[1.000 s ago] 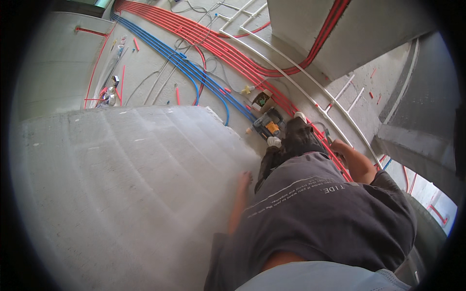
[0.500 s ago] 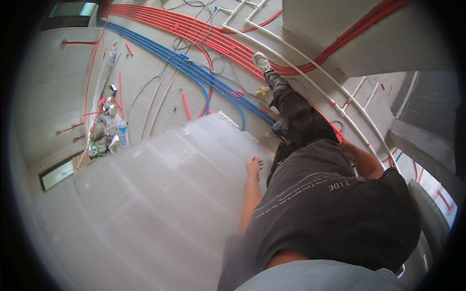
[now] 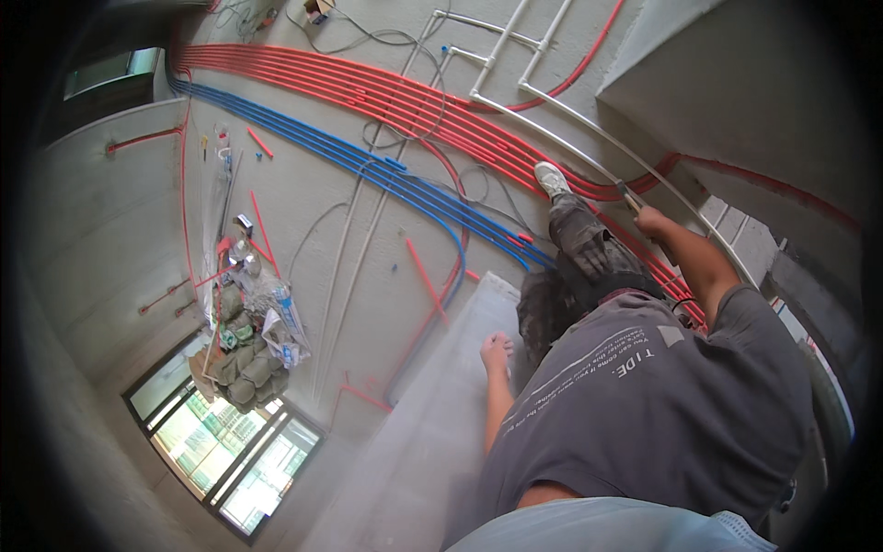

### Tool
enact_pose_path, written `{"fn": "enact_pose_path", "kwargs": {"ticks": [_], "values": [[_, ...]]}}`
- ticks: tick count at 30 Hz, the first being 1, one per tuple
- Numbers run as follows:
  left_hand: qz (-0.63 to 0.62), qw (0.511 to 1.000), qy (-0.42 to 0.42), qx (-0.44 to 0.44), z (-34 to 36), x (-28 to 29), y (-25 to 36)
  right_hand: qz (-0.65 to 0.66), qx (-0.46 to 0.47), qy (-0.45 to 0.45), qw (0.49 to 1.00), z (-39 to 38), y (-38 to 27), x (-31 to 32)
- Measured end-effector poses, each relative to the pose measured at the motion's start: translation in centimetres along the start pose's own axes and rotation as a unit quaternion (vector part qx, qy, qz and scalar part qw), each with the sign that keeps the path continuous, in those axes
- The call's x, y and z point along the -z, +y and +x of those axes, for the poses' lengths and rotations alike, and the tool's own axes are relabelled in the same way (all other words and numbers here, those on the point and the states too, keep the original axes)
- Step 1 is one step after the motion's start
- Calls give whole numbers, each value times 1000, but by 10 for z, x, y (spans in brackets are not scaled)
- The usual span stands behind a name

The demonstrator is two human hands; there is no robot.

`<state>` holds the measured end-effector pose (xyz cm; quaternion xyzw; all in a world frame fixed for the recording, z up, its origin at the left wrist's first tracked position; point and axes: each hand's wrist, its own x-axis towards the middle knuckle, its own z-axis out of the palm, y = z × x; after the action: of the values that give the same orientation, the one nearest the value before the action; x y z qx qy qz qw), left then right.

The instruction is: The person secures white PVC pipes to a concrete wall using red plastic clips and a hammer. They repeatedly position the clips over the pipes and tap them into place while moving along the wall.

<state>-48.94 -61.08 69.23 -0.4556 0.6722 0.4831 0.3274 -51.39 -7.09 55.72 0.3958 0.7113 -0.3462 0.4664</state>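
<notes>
My left hand hangs beside the edge of a grey wall panel, its fingers loosely bent and nothing visible in them. Whether it touches the panel I cannot tell. Farther out on the right, my right hand is closed around a hand tool with a tan handle and a dark end; its exact kind is too small to make out. The tool's end is over the red pipes, near a white pipe. My shoe rests beside the red pipes.
Blue pipes run alongside the red ones across the concrete floor. A loose red pipe lies ahead. Bags and packaging are heaped at left, near a window. Grey cable loops across the floor.
The view has shifted, bringing the window into sight and showing less of the wall panel. My right hand, formerly hidden by my body, now reaches forward with the tool.
</notes>
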Motion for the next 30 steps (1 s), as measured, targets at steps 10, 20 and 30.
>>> {"fn": "enact_pose_path", "kwargs": {"ticks": [10, 20, 30], "values": [[145, 987, -58, -47, 116, 43, 239, 146, 19, 78, 986, -8, -170, 53], [364, 906, -182, -116, 347, 80, 574, 356, -207, 226, 883, -46, -247, -101], [362, 893, -163, -212, 377, 14, 819, 457, -294, 105, 833, -111, -370, -286]]}}
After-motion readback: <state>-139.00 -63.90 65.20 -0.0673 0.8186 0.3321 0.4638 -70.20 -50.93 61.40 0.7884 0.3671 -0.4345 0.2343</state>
